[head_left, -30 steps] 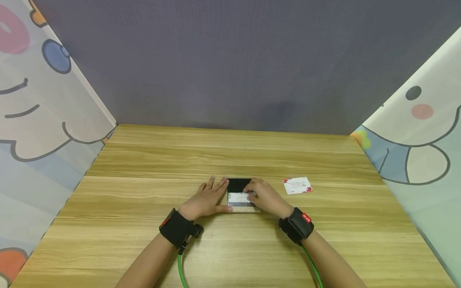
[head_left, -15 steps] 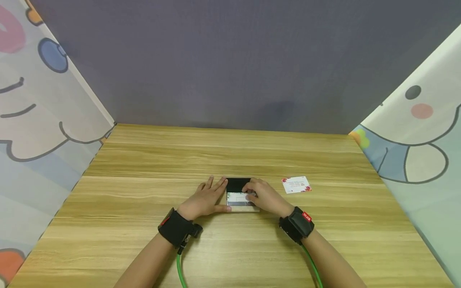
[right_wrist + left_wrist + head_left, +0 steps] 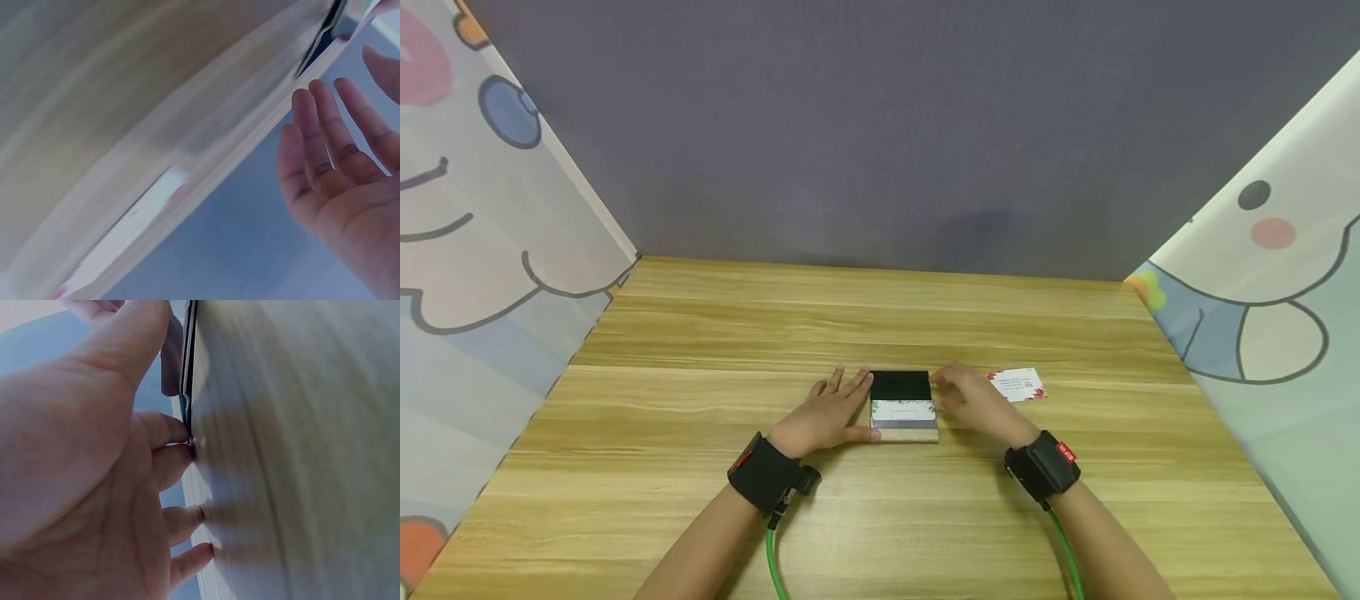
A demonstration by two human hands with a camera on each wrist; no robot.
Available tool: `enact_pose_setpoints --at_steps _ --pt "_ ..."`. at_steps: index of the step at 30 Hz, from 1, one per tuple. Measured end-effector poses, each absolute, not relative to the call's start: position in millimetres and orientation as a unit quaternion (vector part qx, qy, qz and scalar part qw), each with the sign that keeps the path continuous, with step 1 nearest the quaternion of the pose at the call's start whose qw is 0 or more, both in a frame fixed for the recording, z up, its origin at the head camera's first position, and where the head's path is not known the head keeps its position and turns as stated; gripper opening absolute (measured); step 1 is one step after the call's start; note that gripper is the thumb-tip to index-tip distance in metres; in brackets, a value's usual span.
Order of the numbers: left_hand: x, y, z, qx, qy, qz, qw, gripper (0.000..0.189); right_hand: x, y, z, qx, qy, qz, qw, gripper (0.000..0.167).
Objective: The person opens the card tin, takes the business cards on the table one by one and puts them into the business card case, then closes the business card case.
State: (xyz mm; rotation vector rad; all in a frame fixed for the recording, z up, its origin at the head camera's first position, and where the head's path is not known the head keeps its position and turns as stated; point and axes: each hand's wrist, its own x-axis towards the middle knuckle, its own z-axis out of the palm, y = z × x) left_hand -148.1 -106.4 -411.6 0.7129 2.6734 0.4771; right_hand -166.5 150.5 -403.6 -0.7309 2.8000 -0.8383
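Observation:
A flat card case (image 3: 900, 386) lies open on the wooden table, its black inside facing up at the far half. In its near half sits a white card (image 3: 904, 411) with a leafy print, above a pale metal-looking strip. My left hand (image 3: 824, 423) rests along the case's left side, fingers spread and thumb at the near left corner. The left wrist view shows its fingertips down by the table and the case's thin edge (image 3: 188, 369). Right of the case, my right hand (image 3: 983, 406) is off it with nothing in its loosely bent fingers, which the right wrist view shows apart.
A loose white card (image 3: 1018, 384) with red floral corners lies on the table (image 3: 865, 533), just beyond and right of my right hand. A grey panel (image 3: 880, 142) closes off the back, with cartoon-printed sheets at both sides. Green cables (image 3: 775, 562) trail from both wrist bands.
My right hand has let go of the card in the case and moved right, toward the loose card. The card in the case now shows in full. The left hand stays put.

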Motion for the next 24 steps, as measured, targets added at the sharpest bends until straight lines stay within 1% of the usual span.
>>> enact_pose_setpoints --at_steps 11,15,18,24 --pt "-147.5 -107.4 -411.3 0.252 0.938 0.168 0.168 0.088 -176.5 208.2 -405.2 -0.196 0.944 -0.265 0.034 0.034" --pt "-147.3 -107.6 -410.9 0.253 0.937 0.168 0.169 0.088 -177.8 225.5 -406.7 -0.179 0.949 -0.257 0.032 0.036" --pt "-147.5 -107.9 -410.6 0.253 0.937 0.172 0.171 0.088 -178.2 235.6 -407.2 -0.170 0.952 -0.252 0.031 0.041" --pt "-147.9 -108.7 -411.5 0.253 0.936 0.173 0.174 0.088 -178.6 249.3 -406.1 -0.161 0.956 -0.243 0.044 0.050"
